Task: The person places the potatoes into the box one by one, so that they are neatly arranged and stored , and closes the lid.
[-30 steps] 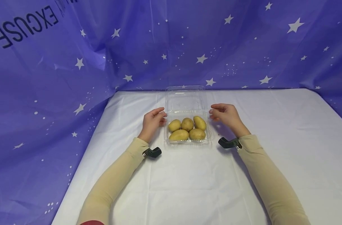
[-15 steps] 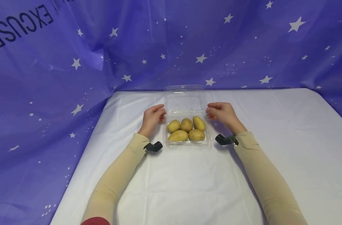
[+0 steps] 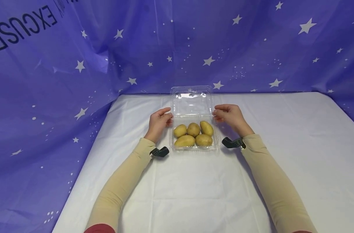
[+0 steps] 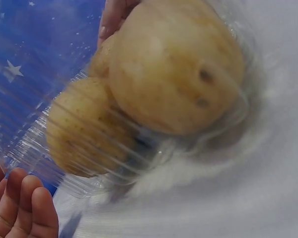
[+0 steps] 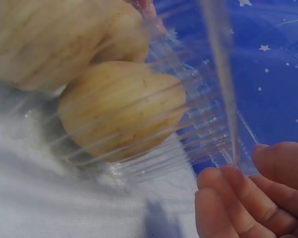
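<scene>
A clear plastic clamshell container sits on the table with its hinged lid raised at the back. Several yellow-brown potatoes lie in its base, two in front and the rest behind. At the left side near the hinge, my left hand pinches the lid's edge between thumb and fingers. Opposite it, my right hand pinches the lid's right edge. From the right wrist, the thumb and fingertips meet at the plastic edge, and a potato shows through the ribbed wall.
A white cloth covers the table. Behind it and along the left hangs a purple-blue curtain with white stars. Small black camera mounts stick out from both beige sleeves.
Both hands have moved slightly inward and up along the container's sides, closing on the lid's edges. The lid has tilted up a little, and its reflections have shifted. The potatoes have stayed in place.
</scene>
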{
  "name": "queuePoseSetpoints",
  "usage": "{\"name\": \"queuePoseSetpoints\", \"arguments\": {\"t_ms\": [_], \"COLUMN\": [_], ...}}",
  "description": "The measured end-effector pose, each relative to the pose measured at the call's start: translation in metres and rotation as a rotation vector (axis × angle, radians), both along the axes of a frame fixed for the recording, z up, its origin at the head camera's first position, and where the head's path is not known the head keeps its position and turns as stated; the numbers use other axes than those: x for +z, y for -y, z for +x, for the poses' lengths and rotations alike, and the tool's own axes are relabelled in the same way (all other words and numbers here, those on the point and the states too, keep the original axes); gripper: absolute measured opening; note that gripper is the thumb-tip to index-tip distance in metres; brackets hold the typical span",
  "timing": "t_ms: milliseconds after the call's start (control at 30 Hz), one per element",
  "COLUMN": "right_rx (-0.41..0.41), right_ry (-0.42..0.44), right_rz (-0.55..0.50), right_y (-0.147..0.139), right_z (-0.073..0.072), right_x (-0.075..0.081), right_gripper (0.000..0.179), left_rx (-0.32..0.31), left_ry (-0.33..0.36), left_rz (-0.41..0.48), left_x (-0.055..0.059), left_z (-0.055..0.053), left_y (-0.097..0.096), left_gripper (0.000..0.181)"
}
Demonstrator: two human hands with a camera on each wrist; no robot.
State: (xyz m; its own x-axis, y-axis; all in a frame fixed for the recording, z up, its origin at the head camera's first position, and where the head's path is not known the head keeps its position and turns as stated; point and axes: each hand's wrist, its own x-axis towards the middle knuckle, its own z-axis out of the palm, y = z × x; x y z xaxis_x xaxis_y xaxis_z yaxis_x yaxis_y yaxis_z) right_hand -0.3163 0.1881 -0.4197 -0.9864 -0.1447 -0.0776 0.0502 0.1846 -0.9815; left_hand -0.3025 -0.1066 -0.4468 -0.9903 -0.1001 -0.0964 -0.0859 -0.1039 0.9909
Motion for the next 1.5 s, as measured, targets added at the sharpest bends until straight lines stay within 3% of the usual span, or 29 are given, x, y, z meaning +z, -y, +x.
{"name": "queuePoseSetpoints", "arguments": {"t_ms": [433,1000,1500], "right_rx": [0.039,0.069,0.091], "right_ry": [-0.04,-0.065,-0.084], "right_rz": [-0.012,0.082,0.032], "right_y": [-0.004,-0.008,-0.009], "right_z": [0.005,0.011,0.016], "right_x": [0.0,0.006,0.004], "right_gripper": [0.047,0.05,0.05], "left_rx": [-0.062,-0.153,-0.178], "left_ry": [-0.025,0.011,0.017], "left_rz": [0.015,0.064,0.07], "left_x": [0.002,0.014,0.013], "left_z": [0.0,0.004,0.004], "left_y": [0.007,0.014,0.019], "left_gripper": [0.04,0.044,0.041]}}
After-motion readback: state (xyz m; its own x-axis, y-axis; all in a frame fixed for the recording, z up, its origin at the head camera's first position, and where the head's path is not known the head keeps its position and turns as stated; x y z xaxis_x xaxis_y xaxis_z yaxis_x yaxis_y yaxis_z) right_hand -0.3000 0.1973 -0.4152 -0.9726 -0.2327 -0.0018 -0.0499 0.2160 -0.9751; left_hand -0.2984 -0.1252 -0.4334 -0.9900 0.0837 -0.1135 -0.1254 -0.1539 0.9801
